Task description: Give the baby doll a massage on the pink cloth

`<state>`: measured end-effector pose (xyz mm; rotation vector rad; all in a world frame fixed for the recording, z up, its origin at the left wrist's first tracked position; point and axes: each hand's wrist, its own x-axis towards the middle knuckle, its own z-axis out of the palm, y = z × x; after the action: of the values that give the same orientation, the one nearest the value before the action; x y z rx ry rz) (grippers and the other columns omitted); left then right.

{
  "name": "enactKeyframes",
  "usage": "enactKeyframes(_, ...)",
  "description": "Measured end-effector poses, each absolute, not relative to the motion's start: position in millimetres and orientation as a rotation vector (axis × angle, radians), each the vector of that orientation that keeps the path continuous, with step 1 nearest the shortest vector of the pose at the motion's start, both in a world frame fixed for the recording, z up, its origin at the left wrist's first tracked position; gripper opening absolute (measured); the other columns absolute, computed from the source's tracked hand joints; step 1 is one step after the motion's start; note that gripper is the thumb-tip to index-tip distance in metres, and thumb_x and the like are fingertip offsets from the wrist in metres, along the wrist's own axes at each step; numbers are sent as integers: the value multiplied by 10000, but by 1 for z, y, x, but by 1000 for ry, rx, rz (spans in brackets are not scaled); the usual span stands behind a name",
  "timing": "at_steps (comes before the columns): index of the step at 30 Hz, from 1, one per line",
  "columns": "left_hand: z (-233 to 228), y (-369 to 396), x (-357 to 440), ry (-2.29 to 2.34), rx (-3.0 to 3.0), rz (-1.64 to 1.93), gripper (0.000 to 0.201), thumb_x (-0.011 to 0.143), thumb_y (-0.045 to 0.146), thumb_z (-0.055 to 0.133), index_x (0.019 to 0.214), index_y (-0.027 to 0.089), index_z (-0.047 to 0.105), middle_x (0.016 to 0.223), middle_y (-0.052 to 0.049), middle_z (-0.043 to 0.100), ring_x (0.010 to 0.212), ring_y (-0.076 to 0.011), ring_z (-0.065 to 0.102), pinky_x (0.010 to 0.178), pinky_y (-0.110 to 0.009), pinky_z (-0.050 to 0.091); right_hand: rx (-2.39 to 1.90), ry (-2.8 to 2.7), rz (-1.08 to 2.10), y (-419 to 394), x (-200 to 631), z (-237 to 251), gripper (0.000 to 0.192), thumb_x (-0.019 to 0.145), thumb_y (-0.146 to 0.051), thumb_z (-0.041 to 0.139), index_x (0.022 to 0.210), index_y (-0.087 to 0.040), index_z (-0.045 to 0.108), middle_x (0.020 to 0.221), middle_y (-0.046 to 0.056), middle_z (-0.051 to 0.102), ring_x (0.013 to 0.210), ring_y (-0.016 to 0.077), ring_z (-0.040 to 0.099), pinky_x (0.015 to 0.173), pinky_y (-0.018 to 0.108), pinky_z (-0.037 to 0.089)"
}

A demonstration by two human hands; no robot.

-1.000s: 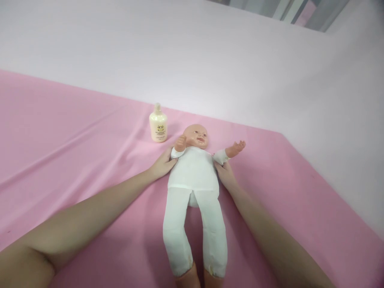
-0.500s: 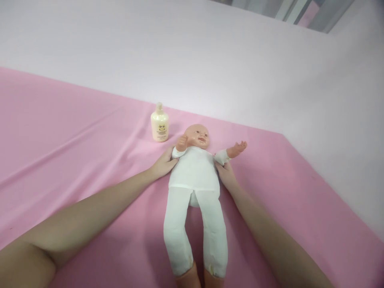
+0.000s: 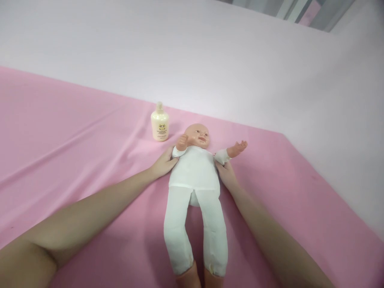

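A baby doll (image 3: 194, 170) with a white cloth body and bare plastic head, hands and lower legs lies on its back, head away from me. My left hand (image 3: 164, 163) grips its side under the arm at the left, thumb on the front and fingers partly hidden beneath. On the other side my right hand (image 3: 226, 174) holds the doll the same way, its fingers mostly covered by the doll's arm and body. The doll's feet run out of the bottom of the view.
A cream pump bottle (image 3: 160, 125) with a printed label stands upright just left of the doll's head. Under everything lies a pink cloth (image 3: 90, 132) with some creases on the left. Beyond its edge is a white surface (image 3: 120, 52).
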<state>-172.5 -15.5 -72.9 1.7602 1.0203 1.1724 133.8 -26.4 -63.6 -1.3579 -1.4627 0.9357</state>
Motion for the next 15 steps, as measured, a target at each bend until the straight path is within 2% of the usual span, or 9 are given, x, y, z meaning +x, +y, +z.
enactKeyframes(9,-65,-18,-170,1044,1743,1146,573,967,379,632,1484,159,519,1487,-159,644,1352,-380,627,1173,-567,498,-1307,-1427,895,-22,134,-70,424,901,-565,648,1162,-235,707,1219,116,768,1244,396,677,1145,582,501)
enactKeyframes(12,-65,-17,-170,1034,1760,1154,594,959,389,642,1493,162,513,1519,-164,623,1372,-385,612,1183,-572,487,-1325,-1444,886,-21,136,-70,435,903,-578,658,1174,-242,715,1216,122,769,1258,429,669,1135,606,504)
enactKeyframes(15,-66,-17,-171,1038,1771,1155,604,968,386,638,1513,163,502,1553,-166,599,1400,-384,592,1206,-573,466,-1335,-1446,888,-21,136,-71,464,907,-588,652,1202,-235,711,1238,128,761,1261,422,671,1131,588,513)
